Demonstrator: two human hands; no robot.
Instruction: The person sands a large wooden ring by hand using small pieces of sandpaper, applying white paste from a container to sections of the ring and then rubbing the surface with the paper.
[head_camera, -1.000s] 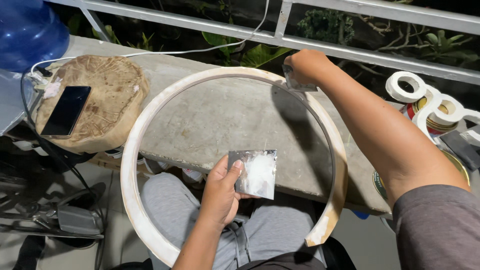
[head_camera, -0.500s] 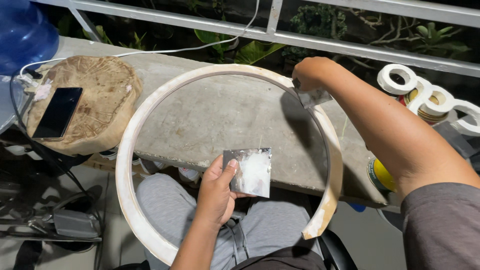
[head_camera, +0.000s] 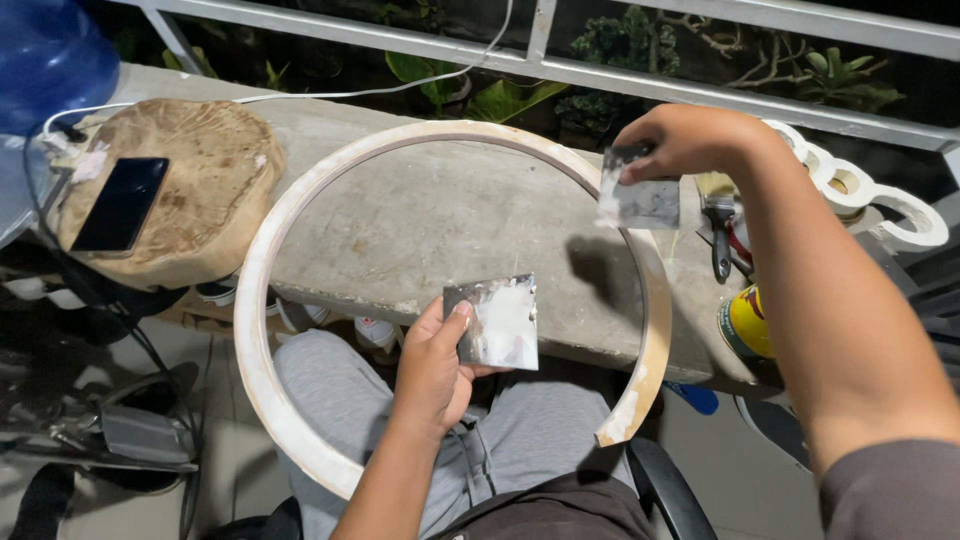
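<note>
A: What does the left hand (head_camera: 432, 365) have?

B: A small metal plate (head_camera: 495, 322), pinched by its left edge, thumb on top; the plate is smeared with white paste and sits inside the ring (head_camera: 262, 260), over the near edge of the slab (head_camera: 450, 215) and above the person's grey-trousered lap.

A: And the right hand (head_camera: 685, 140)?

B: Clenched on a scraper (head_camera: 640, 200); the blade hangs down from the fingers, white along its left edge, and lies right at the ring's upper right arc; I cannot tell whether it touches the wood.

A: Where is the ring itself?

B: A big pale wooden hoop, its far half lying on the concrete slab, its near half out over the lap; it is open at the lower right, where one end (head_camera: 622, 420) stops short with paste on it.

A: What else is about?

B: To the left, a round tan stump (head_camera: 215, 190) with a dark phone (head_camera: 122, 203) flat on it; a white cable (head_camera: 330, 95) runs from there along the back of the slab; a blue bottle (head_camera: 45, 60) stands in the far left corner. To the right, just beyond the right forearm, a brush (head_camera: 718, 215), a yellow can (head_camera: 748, 322) below the slab's edge, and white tape rolls (head_camera: 860, 195) well apart from the ring. A metal rail (head_camera: 560, 68) and plants (head_camera: 440, 90) lie behind.
</note>
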